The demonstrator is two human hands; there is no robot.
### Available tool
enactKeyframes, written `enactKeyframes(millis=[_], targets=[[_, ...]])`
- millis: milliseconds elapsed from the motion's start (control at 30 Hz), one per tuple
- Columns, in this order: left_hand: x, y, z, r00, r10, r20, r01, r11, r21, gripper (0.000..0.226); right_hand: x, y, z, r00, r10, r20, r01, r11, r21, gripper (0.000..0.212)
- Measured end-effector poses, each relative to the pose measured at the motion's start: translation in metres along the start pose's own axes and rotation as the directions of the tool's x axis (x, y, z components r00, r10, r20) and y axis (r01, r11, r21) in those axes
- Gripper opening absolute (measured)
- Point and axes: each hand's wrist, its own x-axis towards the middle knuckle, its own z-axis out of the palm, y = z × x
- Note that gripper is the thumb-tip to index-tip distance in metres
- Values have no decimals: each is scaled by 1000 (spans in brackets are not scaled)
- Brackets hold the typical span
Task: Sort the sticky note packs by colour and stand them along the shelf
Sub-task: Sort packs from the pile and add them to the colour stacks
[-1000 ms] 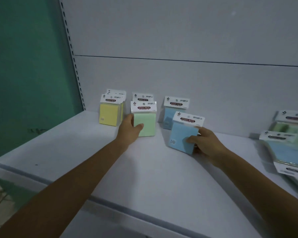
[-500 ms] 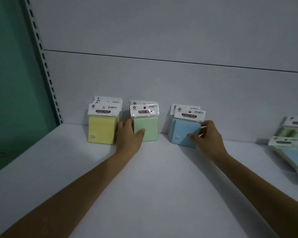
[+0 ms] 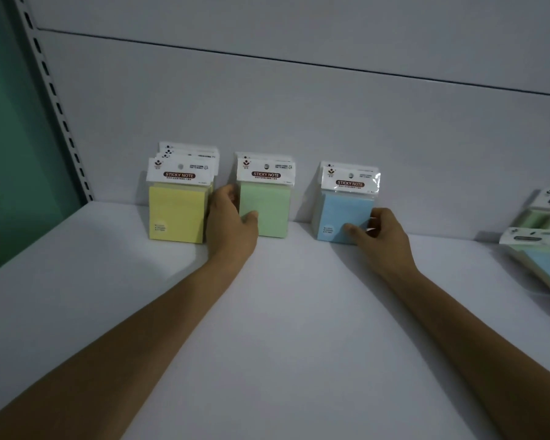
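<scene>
Three groups of packs stand upright at the back of the shelf (image 3: pixel 283 328), against the grey back panel (image 3: pixel 299 115): the yellow packs (image 3: pixel 177 214) at the left, the green packs (image 3: pixel 265 204) in the middle and the blue packs (image 3: pixel 345 217) to the right, each group a short row with one pack behind another. The left hand (image 3: pixel 231 222) grips the front green pack at its left edge, the thumb on the front face and the fingers curled behind the side, so it is closed on this pack. This hand fills the gap between the green and the yellow group and seems to touch the yellow pack too. The right hand (image 3: pixel 381 231) is closed on the front blue pack at its lower right corner, the thumb on the face and the fingers around the side.

I judge that the step in hand is to press both front packs back and straight against their rows. To do it well, push low on the pack, because the white header cards make the top lean easily, and keep the faces parallel to the panel. Let go slowly, so nothing tips forward. More unsorted packs (image 3: pixel 543 246) lie in a heap at the far right, well apart from the rows, so the sorting is not yet finished.
</scene>
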Motion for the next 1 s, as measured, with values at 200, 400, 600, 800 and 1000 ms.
enactKeyframes(millis=[200,400,600,800,1000], targets=[[-3,-1,0,999,32,27,-34,997,67,50,2,0,1,1000,-18,21,19,999,-49,42],[-5,5,4,999,-26,29,21,986,167,58,5,7,3,999,-25,21,26,998,-56,42],[-3,4,3,999,-32,28,27,988,152,53,5,4,4,999,-39,7,39,997,-64,41],[-10,9,1,998,41,-51,-46,994,-100,59,6,4,3,1000,-15,-9,14,997,-75,39],[-17,10,2,943,298,-146,-307,951,-39,63,4,5,4,999,10,-30,-13,995,-94,41]])
